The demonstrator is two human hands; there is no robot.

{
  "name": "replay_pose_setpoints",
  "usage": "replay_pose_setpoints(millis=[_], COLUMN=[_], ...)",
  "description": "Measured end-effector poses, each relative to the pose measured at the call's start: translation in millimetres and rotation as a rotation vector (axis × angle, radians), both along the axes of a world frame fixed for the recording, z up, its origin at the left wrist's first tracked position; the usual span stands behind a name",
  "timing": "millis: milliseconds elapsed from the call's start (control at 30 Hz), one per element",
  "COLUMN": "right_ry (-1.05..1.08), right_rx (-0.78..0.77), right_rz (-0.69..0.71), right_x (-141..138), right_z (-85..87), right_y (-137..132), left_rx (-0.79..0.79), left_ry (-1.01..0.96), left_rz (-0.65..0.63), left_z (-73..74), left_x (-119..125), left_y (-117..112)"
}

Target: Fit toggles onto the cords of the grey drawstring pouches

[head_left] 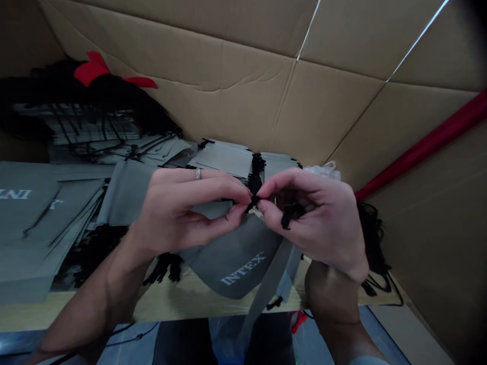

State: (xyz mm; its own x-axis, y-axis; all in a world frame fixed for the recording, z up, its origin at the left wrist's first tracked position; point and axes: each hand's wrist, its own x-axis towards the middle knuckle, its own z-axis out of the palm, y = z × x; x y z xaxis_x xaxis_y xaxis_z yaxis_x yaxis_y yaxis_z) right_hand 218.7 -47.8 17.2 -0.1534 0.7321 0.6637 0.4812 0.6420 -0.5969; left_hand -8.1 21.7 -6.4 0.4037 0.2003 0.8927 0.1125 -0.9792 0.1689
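A black cord (254, 202) is pinched between the fingertips of both hands at the middle of the view. My left hand (190, 205) is closed on it with thumb and index finger; a ring circles one of its fingers. From the other side my right hand (315, 215) pinches the same cord, and more black cord is tucked inside its curled fingers. Below hangs a grey pouch (232, 258) lettered INTEX, its upper edge just under the fingertips. Whether the cord is knotted there I cannot make out.
Stacks of grey pouches (23, 228) with black cords cover the left of the wooden table (182, 301); more pouches (224, 157) lie behind my hands. A black cord bundle (373, 238) lies at right. Cardboard walls (243, 61) enclose the back and right, with a red strip (422, 147).
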Motion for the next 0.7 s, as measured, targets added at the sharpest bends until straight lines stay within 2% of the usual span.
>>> replay_pose_setpoints(millis=[233, 467, 700], right_ry=[-0.067, -0.098, -0.202], right_rx=[0.015, 0.043, 0.052], right_rz=[-0.023, -0.014, 0.03], right_x=[1.6, 1.9, 7.5], right_z=[-1.3, -3.0, -1.1], right_y=[-0.5, -0.9, 2.1], left_rx=[0.135, 0.018, 0.134], left_ry=[0.032, 0.031, 0.172], left_rz=[0.039, 0.017, 0.069], left_z=[-0.7, 2.9, 2.4], left_x=[-2.1, -3.5, -9.3], left_y=[0.1, -1.5, -1.4])
